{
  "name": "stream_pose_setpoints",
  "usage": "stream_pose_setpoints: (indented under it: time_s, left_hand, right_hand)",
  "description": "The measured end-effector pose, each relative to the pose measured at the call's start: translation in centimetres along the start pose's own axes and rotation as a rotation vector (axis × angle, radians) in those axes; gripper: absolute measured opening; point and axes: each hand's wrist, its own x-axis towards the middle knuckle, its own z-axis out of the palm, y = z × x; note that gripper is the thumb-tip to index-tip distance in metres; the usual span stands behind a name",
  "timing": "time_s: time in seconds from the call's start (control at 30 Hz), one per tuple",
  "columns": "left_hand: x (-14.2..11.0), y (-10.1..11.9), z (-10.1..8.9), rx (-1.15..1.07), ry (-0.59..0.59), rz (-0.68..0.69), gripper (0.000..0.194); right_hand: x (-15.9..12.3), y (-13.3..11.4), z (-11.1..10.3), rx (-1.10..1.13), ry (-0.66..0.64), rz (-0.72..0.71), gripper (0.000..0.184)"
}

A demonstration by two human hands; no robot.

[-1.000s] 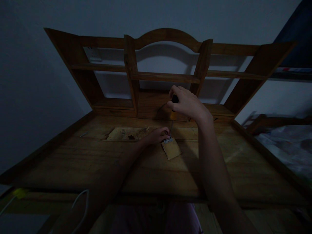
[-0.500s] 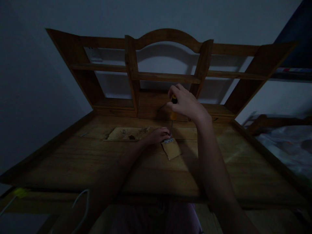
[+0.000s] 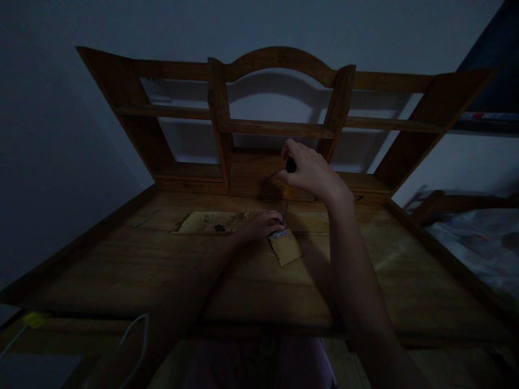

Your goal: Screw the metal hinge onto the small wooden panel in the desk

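Note:
My right hand point(image 3: 311, 170) is wrapped round the black and yellow handle of a screwdriver point(image 3: 288, 192). The screwdriver stands nearly upright, its shaft running down to a metal hinge point(image 3: 279, 234). That hinge sits along the far edge of a small, rough-edged wooden piece point(image 3: 287, 249) lying on the desk. My left hand point(image 3: 261, 225) rests low beside the screwdriver tip, fingers closed at the hinge's far side. What those fingers pinch, and the exact spot where the tip meets, are hidden and dark.
A wooden shelf unit point(image 3: 275, 128) rises at the back of the desk point(image 3: 162, 270). A pale, worn strip point(image 3: 198, 222) crosses the desktop behind my left hand. Further left lies a small thin object point(image 3: 140, 222). A white cable point(image 3: 145, 335) hangs at the front edge.
My right hand shifts and turns slightly on the screwdriver handle. My left hand, the hinge and the wooden piece stay almost still.

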Motion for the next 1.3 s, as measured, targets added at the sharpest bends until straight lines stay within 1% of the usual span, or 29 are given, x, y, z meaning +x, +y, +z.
stream_pose_setpoints:
  time_s: [0.2, 0.4, 0.63, 0.77, 0.97, 1.13, 1.3]
  left_hand:
    - [-0.1, 0.4, 0.1, -0.004, 0.029, -0.018, 0.011]
    - [0.0, 0.4, 0.1, -0.006, 0.024, -0.012, 0.01]
    - [-0.2, 0.6, 0.2, 0.012, 0.072, -0.024, 0.018]
    - [-0.2, 0.7, 0.2, 0.024, 0.073, -0.039, 0.02]
    - [-0.2, 0.7, 0.2, 0.029, 0.089, -0.041, 0.02]
    - [-0.2, 0.6, 0.3, 0.019, 0.1, -0.049, 0.023]
    - [-0.1, 0.3, 0.3, 0.005, 0.084, -0.029, 0.019]
  right_hand:
    - [0.0, 0.1, 0.1, -0.002, 0.004, 0.012, 0.035]
    - [0.1, 0.5, 0.1, 0.001, -0.035, -0.024, 0.03]
    - [-0.2, 0.0, -0.1, 0.037, -0.046, -0.046, 0.036]
    - [-0.1, -0.2, 0.1, 0.028, -0.022, -0.034, 0.038]
    - [0.0, -0.3, 0.5, 0.034, -0.034, -0.073, 0.035]
    - [-0.1, -0.6, 0.2, 0.042, -0.053, -0.05, 0.034]
    - [-0.1, -0.6, 0.2, 0.018, -0.028, -0.03, 0.034]
